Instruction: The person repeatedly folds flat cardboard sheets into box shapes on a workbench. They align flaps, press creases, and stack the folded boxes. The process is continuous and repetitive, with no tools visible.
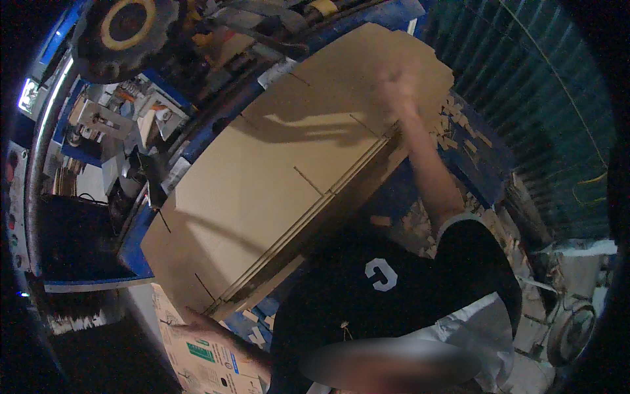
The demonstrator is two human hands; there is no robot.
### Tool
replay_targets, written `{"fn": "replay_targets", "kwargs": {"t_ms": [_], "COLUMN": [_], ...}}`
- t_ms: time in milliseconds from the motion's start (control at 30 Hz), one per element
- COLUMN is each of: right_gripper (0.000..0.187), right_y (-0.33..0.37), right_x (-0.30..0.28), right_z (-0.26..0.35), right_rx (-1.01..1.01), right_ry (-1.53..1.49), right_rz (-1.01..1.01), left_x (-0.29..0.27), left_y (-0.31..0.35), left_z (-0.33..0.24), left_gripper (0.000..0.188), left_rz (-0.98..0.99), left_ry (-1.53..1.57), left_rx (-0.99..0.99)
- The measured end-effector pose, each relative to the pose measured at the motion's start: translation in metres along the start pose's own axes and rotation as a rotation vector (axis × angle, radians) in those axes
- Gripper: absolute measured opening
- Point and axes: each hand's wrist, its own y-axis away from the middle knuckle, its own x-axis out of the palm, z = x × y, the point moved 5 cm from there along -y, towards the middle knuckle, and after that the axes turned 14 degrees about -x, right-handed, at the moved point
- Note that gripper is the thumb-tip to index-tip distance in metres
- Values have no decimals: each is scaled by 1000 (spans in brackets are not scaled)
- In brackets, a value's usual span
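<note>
A large brown cardboard sheet (262,190), with short slots and long crease lines, lies slantwise in front of me on a blue machine bed (134,253). At its near left corner, my left hand (200,325) grips the edge, its fingers partly hidden by the board. My right hand (397,85) is over the sheet's far right end, smeared by motion, so its fingers and any contact are unclear. Arm shadows fall across the board. Beneath my left forearm lies printed cardboard (213,361) with green and blue patches.
Machine parts with a dark round wheel (128,33) stand at the far left. Cardboard offcuts (466,131) litter the blue surface beyond the right end. A green corrugated wall (531,98) rises at the right, with a round fan-like object (571,331) at lower right.
</note>
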Motion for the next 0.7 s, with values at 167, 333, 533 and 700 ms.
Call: {"fn": "replay_targets", "kwargs": {"t_ms": [167,333,533,700], "right_gripper": [77,64,44,43], "right_y": [7,-11,-37,-69], "right_x": [-3,-8,-11,-29], "right_z": [-86,-93,-77,-34], "right_rx": [-9,201,106,382], "right_ry": [590,-232,-731,-974], "right_rz": [297,-57,-736,-349], "left_x": [7,-14,-30,26], "left_y": [26,30,-3,-30], "left_z": [32,-16,-3,2], "left_gripper": [69,68,68,50], "left_rz": [206,80,47,701], "left_ry": [-435,-140,770,1218], "left_rx": [-227,-87,-331,-684]}}
